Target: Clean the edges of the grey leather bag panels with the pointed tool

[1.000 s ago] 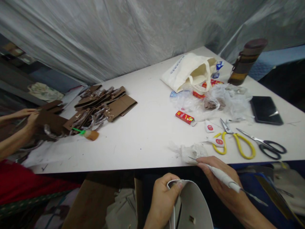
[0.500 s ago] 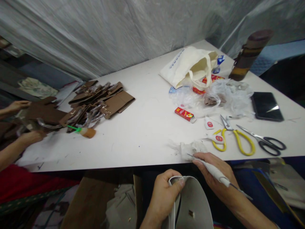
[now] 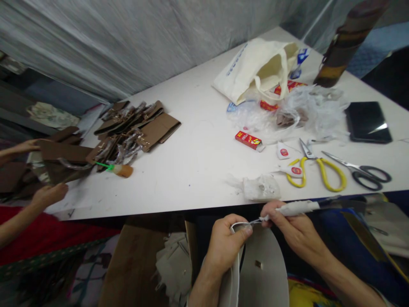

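My left hand (image 3: 223, 245) is closed on the upper edge of a pale grey bag piece (image 3: 268, 268), thumb on top, just below the table's front edge. The piece curves open and shows a small metal fitting inside. My right hand (image 3: 295, 232) grips a thin metal tool with a white-wrapped handle (image 3: 297, 208). Its tip meets the piece's edge right beside my left thumb; whether it pierces or only touches, I cannot tell. Just beyond my right hand, a whitish smudged wad (image 3: 262, 187) lies at the table edge.
On the table (image 3: 198, 170) lie yellow-handled scissors (image 3: 323, 170), black-handled scissors (image 3: 367, 172), small white glue bottles (image 3: 283, 150), a red box (image 3: 248, 140), a cloth bag (image 3: 246, 70) and a tablet (image 3: 368, 121). At left, another person's hands (image 3: 49, 194) handle brown bags (image 3: 159, 130).
My right hand has brought the tool from over the wad down and toward the left, so its tip now meets the bag piece's edge. The other person's brown piece has shifted slightly.
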A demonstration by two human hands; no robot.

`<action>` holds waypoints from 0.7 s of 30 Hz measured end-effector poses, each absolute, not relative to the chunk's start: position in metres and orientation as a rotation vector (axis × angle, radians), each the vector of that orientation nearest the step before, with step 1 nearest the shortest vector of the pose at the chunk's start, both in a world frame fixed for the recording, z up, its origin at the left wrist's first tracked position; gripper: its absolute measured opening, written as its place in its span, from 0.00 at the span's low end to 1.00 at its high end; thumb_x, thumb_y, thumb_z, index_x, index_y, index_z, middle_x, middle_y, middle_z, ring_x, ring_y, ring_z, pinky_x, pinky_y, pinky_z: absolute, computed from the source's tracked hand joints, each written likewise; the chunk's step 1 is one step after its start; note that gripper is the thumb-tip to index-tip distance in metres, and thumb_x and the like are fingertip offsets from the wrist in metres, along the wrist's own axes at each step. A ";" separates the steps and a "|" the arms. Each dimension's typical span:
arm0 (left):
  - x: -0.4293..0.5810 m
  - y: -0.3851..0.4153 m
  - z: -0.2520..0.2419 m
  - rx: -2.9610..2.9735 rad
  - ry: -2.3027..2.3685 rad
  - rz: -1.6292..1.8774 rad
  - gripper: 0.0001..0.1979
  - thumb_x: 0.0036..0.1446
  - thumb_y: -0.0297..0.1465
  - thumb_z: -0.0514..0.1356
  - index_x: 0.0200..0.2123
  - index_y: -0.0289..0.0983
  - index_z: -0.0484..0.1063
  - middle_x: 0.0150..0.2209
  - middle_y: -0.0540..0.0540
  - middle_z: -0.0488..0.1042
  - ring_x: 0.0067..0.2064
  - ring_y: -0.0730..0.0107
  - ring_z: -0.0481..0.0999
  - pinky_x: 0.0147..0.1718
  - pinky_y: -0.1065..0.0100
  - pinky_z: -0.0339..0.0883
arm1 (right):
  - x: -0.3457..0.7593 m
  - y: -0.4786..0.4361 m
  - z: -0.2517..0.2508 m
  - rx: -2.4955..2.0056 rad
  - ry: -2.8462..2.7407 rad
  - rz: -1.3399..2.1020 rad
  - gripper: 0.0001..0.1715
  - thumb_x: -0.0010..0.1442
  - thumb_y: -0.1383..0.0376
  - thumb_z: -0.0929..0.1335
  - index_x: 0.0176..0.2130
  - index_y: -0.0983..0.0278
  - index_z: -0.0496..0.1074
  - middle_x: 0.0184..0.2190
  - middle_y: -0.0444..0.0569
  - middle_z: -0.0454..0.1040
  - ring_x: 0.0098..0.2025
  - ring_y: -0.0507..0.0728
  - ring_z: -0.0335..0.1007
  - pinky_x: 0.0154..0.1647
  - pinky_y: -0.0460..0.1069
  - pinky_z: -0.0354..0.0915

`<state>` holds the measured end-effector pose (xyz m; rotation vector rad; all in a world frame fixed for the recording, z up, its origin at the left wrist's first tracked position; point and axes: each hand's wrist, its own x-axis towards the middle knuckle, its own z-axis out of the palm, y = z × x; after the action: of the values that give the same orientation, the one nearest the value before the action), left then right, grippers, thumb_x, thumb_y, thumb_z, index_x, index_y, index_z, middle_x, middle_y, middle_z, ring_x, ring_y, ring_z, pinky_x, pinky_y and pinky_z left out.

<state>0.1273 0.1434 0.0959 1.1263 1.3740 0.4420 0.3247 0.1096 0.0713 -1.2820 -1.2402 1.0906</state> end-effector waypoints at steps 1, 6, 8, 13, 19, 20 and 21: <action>0.128 0.143 0.096 1.132 1.373 0.440 0.06 0.49 0.31 0.68 0.31 0.34 0.79 0.25 0.51 0.73 0.28 0.71 0.66 0.30 0.70 0.59 | 0.323 0.109 0.071 -1.276 -1.240 1.102 0.19 0.75 0.55 0.63 0.36 0.61 0.74 0.28 0.43 0.75 0.32 0.54 0.74 0.36 0.45 0.69; 0.129 0.141 0.099 1.141 1.374 0.436 0.05 0.50 0.30 0.68 0.31 0.35 0.80 0.25 0.51 0.73 0.28 0.71 0.66 0.29 0.70 0.59 | 0.325 0.107 0.068 -1.266 -1.260 1.130 0.20 0.75 0.56 0.63 0.35 0.61 0.74 0.27 0.43 0.74 0.31 0.54 0.73 0.36 0.47 0.68; 0.129 0.140 0.100 1.140 1.367 0.435 0.05 0.50 0.30 0.69 0.31 0.35 0.81 0.24 0.51 0.73 0.27 0.71 0.65 0.29 0.70 0.58 | 0.327 0.108 0.067 -1.278 -1.287 1.133 0.21 0.76 0.56 0.62 0.34 0.61 0.74 0.27 0.43 0.74 0.31 0.54 0.73 0.35 0.47 0.67; 0.130 0.137 0.101 1.174 1.341 0.461 0.05 0.50 0.31 0.68 0.27 0.35 0.80 0.24 0.51 0.71 0.28 0.71 0.64 0.29 0.69 0.56 | 0.329 0.112 0.073 -1.287 -1.433 1.106 0.22 0.76 0.57 0.60 0.33 0.61 0.71 0.26 0.42 0.72 0.30 0.54 0.71 0.35 0.47 0.66; 0.131 0.135 0.100 1.170 1.293 0.481 0.04 0.46 0.31 0.68 0.24 0.35 0.79 0.24 0.49 0.71 0.29 0.68 0.66 0.31 0.67 0.58 | 0.323 0.117 0.087 -1.312 -1.568 0.992 0.23 0.76 0.57 0.60 0.30 0.60 0.68 0.24 0.42 0.69 0.27 0.54 0.68 0.32 0.48 0.63; 0.131 0.135 0.099 1.169 1.296 0.479 0.05 0.46 0.31 0.68 0.24 0.35 0.79 0.24 0.49 0.72 0.29 0.68 0.66 0.31 0.67 0.57 | 0.322 0.116 0.087 -1.311 -1.567 0.992 0.23 0.76 0.57 0.60 0.30 0.60 0.67 0.24 0.41 0.68 0.27 0.53 0.67 0.32 0.48 0.63; 0.129 0.135 0.098 1.164 1.301 0.477 0.05 0.46 0.31 0.68 0.24 0.35 0.79 0.24 0.49 0.71 0.29 0.68 0.66 0.31 0.67 0.57 | 0.321 0.114 0.087 -1.309 -1.555 1.002 0.23 0.76 0.57 0.60 0.30 0.60 0.67 0.24 0.41 0.68 0.26 0.53 0.67 0.31 0.48 0.63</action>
<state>0.1293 0.1352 0.0984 1.1639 1.3008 0.4765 0.3209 0.1138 0.0872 -1.3092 -1.5549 1.0020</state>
